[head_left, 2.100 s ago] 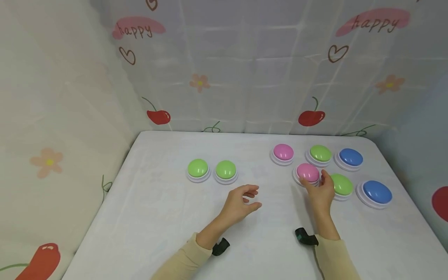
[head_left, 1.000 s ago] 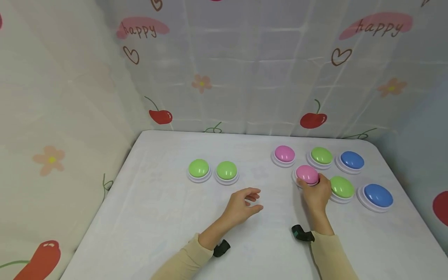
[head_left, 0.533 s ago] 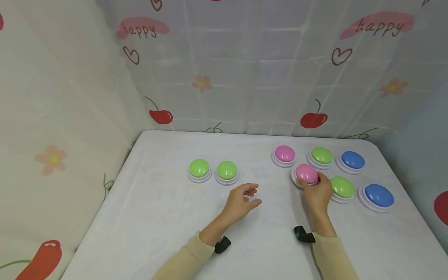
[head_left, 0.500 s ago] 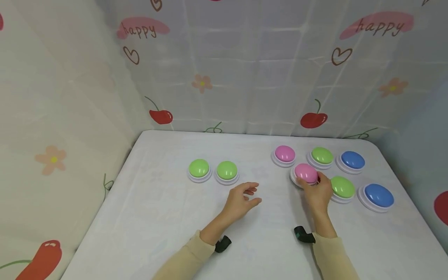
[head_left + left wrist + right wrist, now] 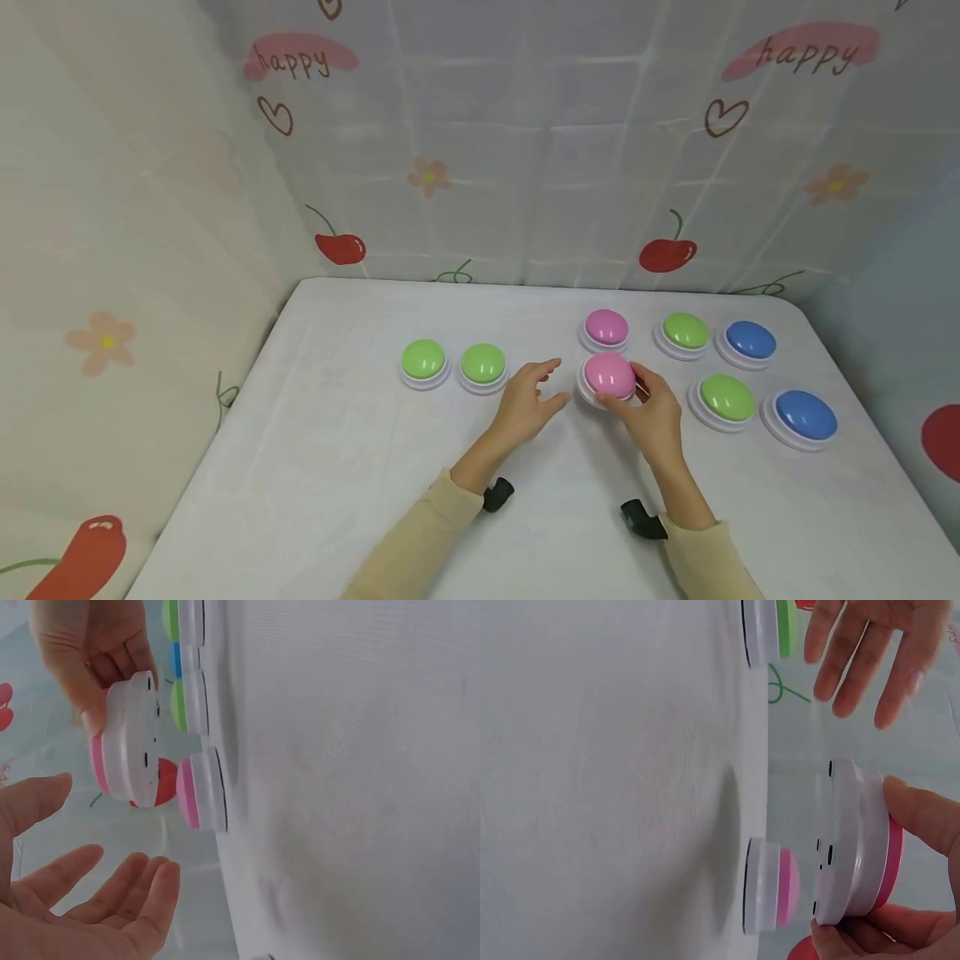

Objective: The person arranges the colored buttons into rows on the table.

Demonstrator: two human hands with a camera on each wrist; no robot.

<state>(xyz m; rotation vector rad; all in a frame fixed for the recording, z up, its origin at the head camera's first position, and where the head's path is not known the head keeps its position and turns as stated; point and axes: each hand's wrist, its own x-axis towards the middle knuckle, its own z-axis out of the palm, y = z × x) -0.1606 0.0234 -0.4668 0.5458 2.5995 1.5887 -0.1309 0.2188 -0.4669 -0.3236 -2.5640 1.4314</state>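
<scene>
From the head view, a person's right hand point(image 5: 651, 414) grips a pink button point(image 5: 609, 374) by its rim, thumb on one side and fingers curled round the other, near the middle of a white table point(image 5: 315, 467). The left hand point(image 5: 527, 403) is just beside it, fingers spread and relaxed, holding nothing. A second pink point(image 5: 606, 327) sits just behind the held one; two greens point(image 5: 453, 362) lie to the left, and two more greens and two blues point(image 5: 776, 375) to the right. In the left wrist view, the held button point(image 5: 129, 742) is lifted clear of the table, its white underside showing, with the open left fingers point(image 5: 120, 881) below it and the second pink point(image 5: 201, 789) resting on the surface. In the right wrist view, the right thumb and fingertips point(image 5: 919, 814) pinch the button point(image 5: 859, 840) by its edge, in the air above the resting pink point(image 5: 771, 885); the left fingers point(image 5: 862, 652) are spread apart near a green point(image 5: 767, 628). The step in hand looks like carrying the pink button leftward. The next move seems to call for a level set-down or a pass to the waiting left hand, without knocking the buttons nearby.
</scene>
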